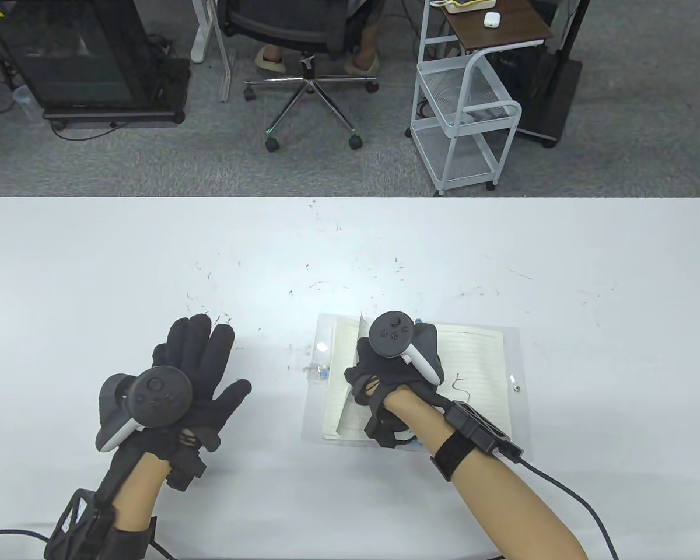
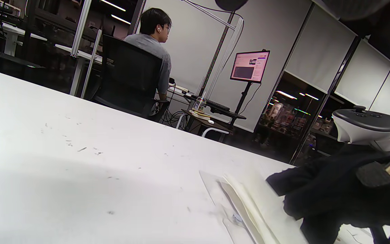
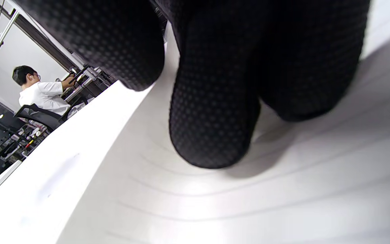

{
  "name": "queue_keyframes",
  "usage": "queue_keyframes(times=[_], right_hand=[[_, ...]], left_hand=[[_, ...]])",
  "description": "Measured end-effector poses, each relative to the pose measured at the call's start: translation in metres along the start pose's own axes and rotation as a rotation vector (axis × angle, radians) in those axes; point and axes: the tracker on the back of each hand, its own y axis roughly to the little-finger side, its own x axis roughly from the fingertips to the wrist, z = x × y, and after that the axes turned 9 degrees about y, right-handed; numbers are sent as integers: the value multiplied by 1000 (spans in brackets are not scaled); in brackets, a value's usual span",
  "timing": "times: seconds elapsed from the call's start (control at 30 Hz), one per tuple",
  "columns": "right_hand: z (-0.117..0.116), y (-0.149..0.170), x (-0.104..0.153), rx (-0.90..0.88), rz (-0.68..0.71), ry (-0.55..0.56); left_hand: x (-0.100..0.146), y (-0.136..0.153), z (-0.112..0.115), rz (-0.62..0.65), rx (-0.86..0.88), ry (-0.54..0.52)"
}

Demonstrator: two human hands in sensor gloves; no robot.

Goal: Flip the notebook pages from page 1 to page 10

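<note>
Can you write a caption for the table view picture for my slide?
Right hand lifts a lined page of the open notebook while the left hand rests flat on the white table.

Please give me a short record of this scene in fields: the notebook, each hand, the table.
notebook: open lined paper notebook in a clear plastic cover, lying flat on the table
page: one lined page lifted, curving up near the spine
right hand: black-gloved right hand on the notebook, fingertips against the lifted page
left hand: black-gloved left hand spread flat on the table, apart from the notebook
table: white table with small dark specks
</note>
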Motion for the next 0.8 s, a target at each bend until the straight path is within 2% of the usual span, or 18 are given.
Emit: queue_keyframes(times=[0.17,0.3,0.47,0.63,0.8], right_hand=[[1,0,1,0,6,-10],[13,5,8,-37,20,6],[53,27,24,-96,2,85],[92,65,43,-117,-22,152],[111,102,60,-79,-50,199]], left_hand=[[0,0,0,-3,-1,2],[0,0,0,-5,-1,1],[0,0,-1,-8,-2,1],[0,0,0,-10,-5,4],[-1,0,1,-14,-6,11]])
